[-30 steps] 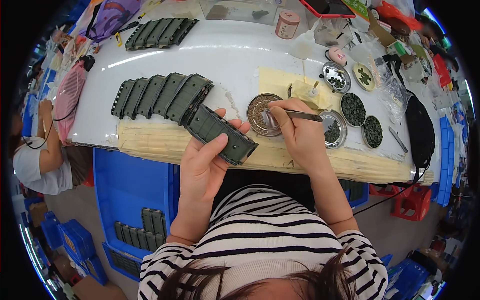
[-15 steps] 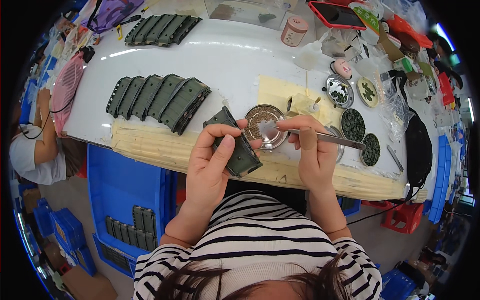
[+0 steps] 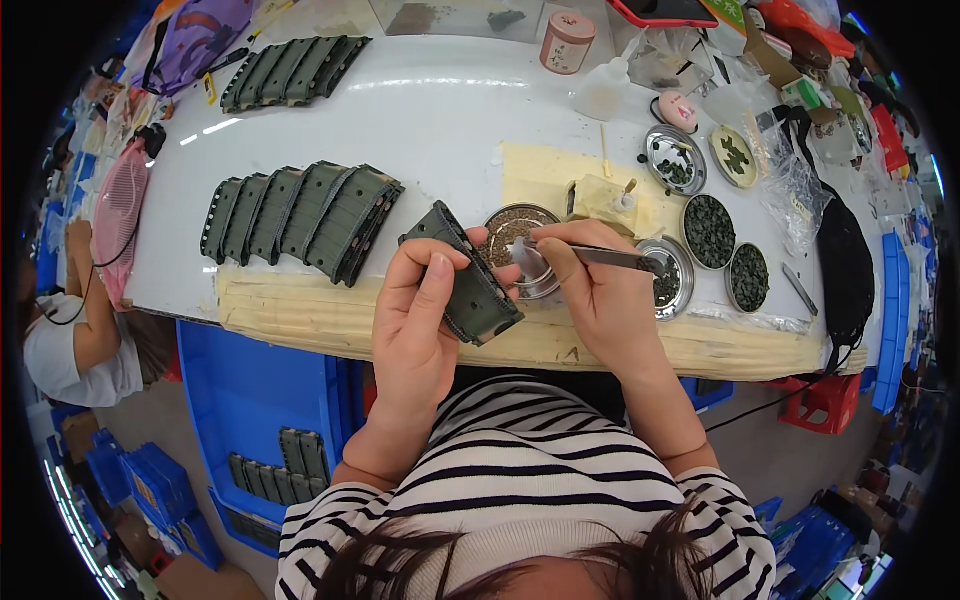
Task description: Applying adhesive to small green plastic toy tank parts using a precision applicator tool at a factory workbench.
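My left hand (image 3: 412,325) is closed round a dark green camouflage piece (image 3: 482,305), long and curved with a studded edge, tilted above the table's front edge. Pinched between the fingers of my right hand (image 3: 612,300) is a pair of metal tweezers (image 3: 622,260). Their tips point left, close to the piece's upper edge; whether they grip anything is too small to tell. Just beyond both hands sits a round metal dish (image 3: 546,288) with tiny brown bits, partly hidden by my fingers. A second metal dish (image 3: 684,297) with dark bits lies beside my right hand.
Similar green pieces stand in a row (image 3: 300,220) at the left, with another stack (image 3: 295,72) behind. Tins of dark green bits (image 3: 709,232) and a second pair of tweezers (image 3: 799,289) lie right. A blue crate (image 3: 255,390) is below left; a person (image 3: 75,335) sits far left.
My right hand has brought the tweezers left, nearer the green piece. My left hand keeps its hold on the piece. The whole view has shifted slightly.
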Demonstrator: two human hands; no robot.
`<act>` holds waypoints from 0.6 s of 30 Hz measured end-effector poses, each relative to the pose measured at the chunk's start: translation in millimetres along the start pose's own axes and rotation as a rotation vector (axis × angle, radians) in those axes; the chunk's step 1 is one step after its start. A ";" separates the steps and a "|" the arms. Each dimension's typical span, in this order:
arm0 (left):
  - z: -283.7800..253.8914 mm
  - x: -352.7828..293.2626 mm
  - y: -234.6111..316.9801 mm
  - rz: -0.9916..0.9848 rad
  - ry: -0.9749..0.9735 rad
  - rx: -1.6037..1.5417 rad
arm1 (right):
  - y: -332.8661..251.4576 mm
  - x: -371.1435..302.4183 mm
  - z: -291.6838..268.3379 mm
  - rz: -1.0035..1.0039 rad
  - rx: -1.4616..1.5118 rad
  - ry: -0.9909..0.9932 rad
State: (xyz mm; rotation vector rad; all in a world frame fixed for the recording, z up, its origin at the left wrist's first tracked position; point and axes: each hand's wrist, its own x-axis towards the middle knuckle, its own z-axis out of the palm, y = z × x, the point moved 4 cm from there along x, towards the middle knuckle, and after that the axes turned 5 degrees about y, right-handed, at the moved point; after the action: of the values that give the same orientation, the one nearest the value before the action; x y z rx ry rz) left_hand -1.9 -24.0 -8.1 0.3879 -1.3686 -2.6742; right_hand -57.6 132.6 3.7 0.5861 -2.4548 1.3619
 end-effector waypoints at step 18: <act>-5.9 -1.3 -0.5 -0.045 -0.149 0.082 | -19.8 1.8 -15.7 0.131 0.447 -0.078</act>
State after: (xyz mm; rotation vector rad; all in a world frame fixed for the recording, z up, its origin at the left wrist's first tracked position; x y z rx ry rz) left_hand 1.0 -28.1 -11.5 0.2329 -1.5318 -2.7388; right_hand -49.2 136.3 27.4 0.5890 -2.2854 1.9985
